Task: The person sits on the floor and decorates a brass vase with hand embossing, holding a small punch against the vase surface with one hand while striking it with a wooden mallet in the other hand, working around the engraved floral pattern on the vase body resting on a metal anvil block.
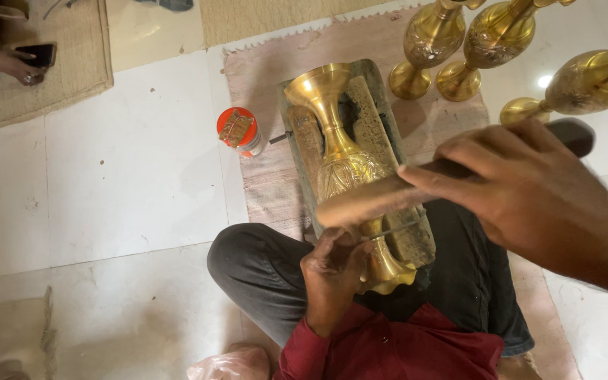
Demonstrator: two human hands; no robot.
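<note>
Orange-lidded round tub stands left of centre on a fringed pinkish mat over white floor tiles, with three more brass vases at the upper right. Engraved golden brass vase lies lengthwise on a worn block at centre. Left hand grips a thin tool against its lower end, while the right hand just above holds a dark-handled wooden mallet.

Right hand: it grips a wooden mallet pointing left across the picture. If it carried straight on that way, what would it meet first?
Probably the brass vase lying on the wooden block: the mallet in the right hand already overlaps its body, though depth is unclear. The left hand sits lower, by the vase's mouth.
</note>
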